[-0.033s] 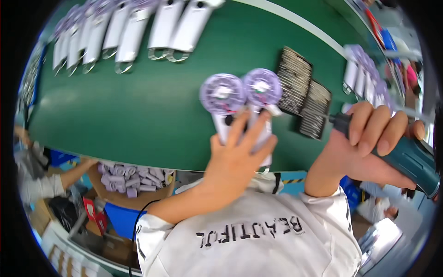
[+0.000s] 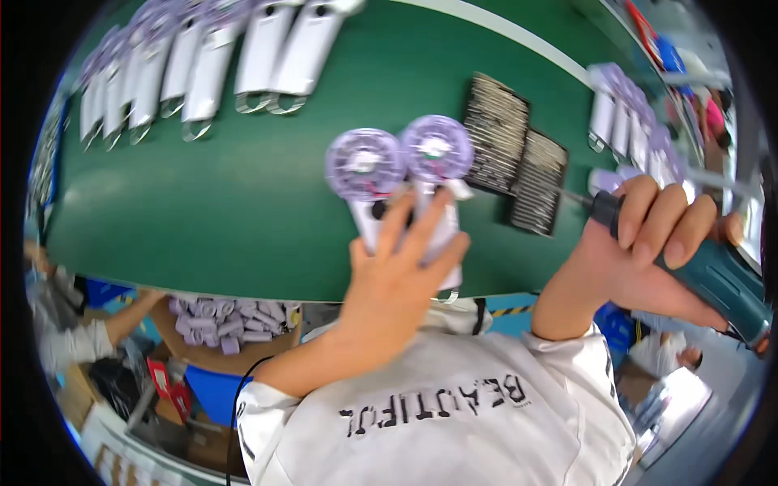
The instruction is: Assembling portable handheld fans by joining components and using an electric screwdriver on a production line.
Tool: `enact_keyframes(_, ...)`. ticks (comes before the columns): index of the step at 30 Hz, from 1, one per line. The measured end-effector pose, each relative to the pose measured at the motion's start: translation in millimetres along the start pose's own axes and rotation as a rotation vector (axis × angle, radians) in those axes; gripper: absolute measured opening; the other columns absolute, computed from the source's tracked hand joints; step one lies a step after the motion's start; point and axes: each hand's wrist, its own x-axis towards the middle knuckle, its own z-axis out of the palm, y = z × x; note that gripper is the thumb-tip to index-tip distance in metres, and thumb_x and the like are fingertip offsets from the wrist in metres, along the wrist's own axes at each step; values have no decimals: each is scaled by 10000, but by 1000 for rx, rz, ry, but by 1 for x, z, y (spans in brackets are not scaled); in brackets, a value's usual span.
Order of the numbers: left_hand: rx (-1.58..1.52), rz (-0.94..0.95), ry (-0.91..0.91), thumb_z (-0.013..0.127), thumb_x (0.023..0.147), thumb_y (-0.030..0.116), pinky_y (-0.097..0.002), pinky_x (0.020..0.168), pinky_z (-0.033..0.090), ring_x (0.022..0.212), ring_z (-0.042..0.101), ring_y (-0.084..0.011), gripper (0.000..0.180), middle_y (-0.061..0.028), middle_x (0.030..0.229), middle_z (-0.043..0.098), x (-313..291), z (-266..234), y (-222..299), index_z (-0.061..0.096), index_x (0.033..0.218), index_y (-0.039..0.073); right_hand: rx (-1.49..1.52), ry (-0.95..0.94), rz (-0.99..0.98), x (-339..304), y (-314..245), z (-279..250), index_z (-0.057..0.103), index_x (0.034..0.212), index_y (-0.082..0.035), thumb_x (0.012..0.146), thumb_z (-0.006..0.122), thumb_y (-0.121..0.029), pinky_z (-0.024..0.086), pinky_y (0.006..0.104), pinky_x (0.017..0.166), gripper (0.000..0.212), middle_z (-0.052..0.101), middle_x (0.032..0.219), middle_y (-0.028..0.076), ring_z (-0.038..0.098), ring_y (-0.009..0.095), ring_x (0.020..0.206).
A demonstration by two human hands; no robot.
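Two lilac handheld fans, a left fan [image 2: 365,164] and a right fan [image 2: 438,148], lie side by side on the green table [image 2: 186,219]. Their round heads point away from me, with red wire showing near the necks. My left hand [image 2: 393,271] rests across both white handles, fingers spread, covering part of them. At the right, my right hand [image 2: 652,231] is wrapped round a dark teal electric screwdriver [image 2: 717,279]. Its thin bit points left, toward two dark trays of screws, the larger tray [image 2: 496,134] and the smaller tray [image 2: 538,182], beside the fans.
Several more fans [image 2: 207,73] stand in a row at the far left of the table. Another group of fans [image 2: 620,121] sits at the right edge. Below the near edge, a box of lilac parts [image 2: 231,320] stands beside another person's arm [image 2: 130,320].
The table, fans, trays and my left hand appear slightly further left in the picture. My right hand keeps its grip on the electric screwdriver, nearly in the same place.
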Motion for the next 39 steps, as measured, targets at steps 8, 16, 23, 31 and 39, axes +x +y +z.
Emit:
enact_keyframes(8,145,-46,-129,749,638,29,-485,776,429,1313,361,-409,600,-116,1459,374,13,-9,19,641,1201,207,-102,396,-97,-79,-3,-88,480,1232,-122,761,300,-917,347,281,362,941,481,614,31,444,155,416)
enact_keyframes(16,167,-103,-140,780,583,17,-488,915,425,1254,402,-400,658,-139,1447,365,16,-2,24,653,1198,211,-154,387,-16,-93,10,-100,463,1233,-109,790,288,-895,336,291,373,919,459,641,24,400,139,410)
enact_keyframes(23,172,-144,-176,782,584,0,-493,1001,407,1322,352,-425,661,-179,1464,348,18,-1,25,661,1198,210,-158,390,8,-98,15,-107,475,1234,-114,782,298,-900,352,289,383,924,471,651,25,420,142,423)
enact_keyframes(31,182,-102,-149,769,587,7,-489,925,422,1237,412,-408,671,-157,1454,357,17,-1,23,648,1217,203,-165,349,7,-100,15,-106,476,1253,-109,782,310,-897,365,296,393,933,485,658,28,440,147,426)
enact_keyframes(39,138,-118,-208,789,593,26,-489,931,414,1245,408,-410,758,-149,1466,380,11,-3,27,610,1305,210,-179,333,19,-102,14,-105,479,1234,-103,784,339,-888,353,290,380,916,485,651,27,434,145,418)
